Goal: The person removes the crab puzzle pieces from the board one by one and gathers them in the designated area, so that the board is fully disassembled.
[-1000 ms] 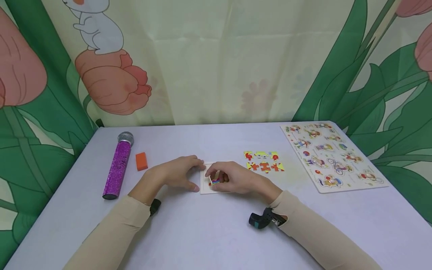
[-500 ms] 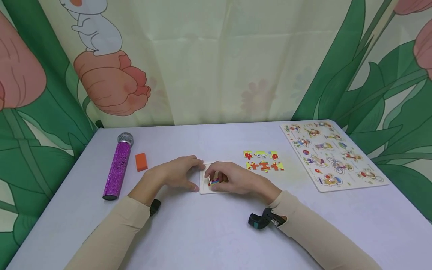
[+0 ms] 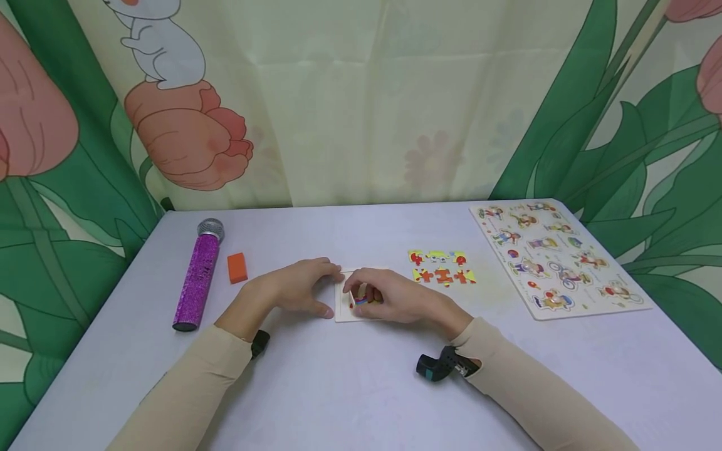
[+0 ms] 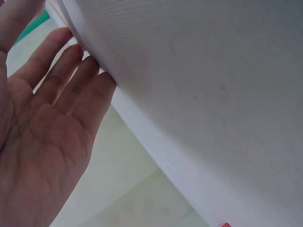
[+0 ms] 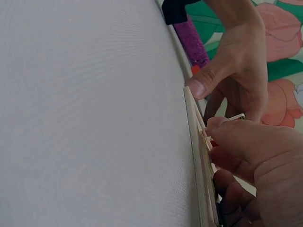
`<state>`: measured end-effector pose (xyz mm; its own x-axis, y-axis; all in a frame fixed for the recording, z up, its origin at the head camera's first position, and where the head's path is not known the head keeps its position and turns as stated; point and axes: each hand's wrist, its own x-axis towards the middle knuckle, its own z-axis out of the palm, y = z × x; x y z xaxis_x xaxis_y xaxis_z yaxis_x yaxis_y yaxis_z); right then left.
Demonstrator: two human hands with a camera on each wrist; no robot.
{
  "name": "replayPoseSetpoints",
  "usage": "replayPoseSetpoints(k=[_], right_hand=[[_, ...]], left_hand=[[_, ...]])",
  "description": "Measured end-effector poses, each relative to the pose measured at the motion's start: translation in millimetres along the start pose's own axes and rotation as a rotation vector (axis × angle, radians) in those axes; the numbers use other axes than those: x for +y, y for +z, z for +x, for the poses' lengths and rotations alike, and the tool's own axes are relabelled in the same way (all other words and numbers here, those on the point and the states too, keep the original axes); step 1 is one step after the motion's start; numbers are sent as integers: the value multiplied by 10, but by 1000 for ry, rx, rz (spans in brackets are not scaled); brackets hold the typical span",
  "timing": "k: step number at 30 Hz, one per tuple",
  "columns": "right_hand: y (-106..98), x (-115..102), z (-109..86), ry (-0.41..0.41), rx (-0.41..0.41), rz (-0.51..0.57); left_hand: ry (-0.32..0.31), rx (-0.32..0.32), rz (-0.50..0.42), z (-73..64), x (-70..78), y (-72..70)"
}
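Observation:
A small pale wooden puzzle board [image 3: 342,313] lies on the white table. My right hand [image 3: 403,297] is over it, with thumb and index finger pinching a small colourful puzzle piece [image 3: 360,302], which stands tilted up from the board. In the right wrist view the thin edge of this puzzle piece [image 5: 235,117] shows past the thumb, close above the board [image 5: 196,146]. My left hand [image 3: 299,288] rests at the board's left side, thumb near the front corner and fingers by the back corner. In the left wrist view the left hand's fingers [image 4: 83,90] are extended, slightly bent.
Several yellow-and-red puzzle pieces [image 3: 444,276] lie in two rows right of the board. A large picture puzzle board [image 3: 541,275] is at the back right. On the left are a purple glitter microphone [image 3: 197,279] and an orange block [image 3: 237,268]. A printed curtain [image 3: 361,125] hangs behind.
Both hands and the pinched puzzle piece keep nearly the same place. The head view shifts slightly.

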<state>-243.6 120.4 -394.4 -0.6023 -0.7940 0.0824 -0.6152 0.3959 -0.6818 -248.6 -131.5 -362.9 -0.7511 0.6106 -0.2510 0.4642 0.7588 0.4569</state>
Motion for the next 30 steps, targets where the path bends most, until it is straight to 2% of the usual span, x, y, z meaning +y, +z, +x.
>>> replayPoseSetpoints(k=[8, 15, 30], right_hand=[[-51, -9, 19, -12, -15, 80], [-117, -37, -74, -27, -18, 135], [-357, -34, -306, -33, 34, 45]], left_hand=[[-13, -2, 13, -8, -10, -9], [10, 6, 18, 18, -17, 4], [-30, 9, 67, 51, 57, 29]])
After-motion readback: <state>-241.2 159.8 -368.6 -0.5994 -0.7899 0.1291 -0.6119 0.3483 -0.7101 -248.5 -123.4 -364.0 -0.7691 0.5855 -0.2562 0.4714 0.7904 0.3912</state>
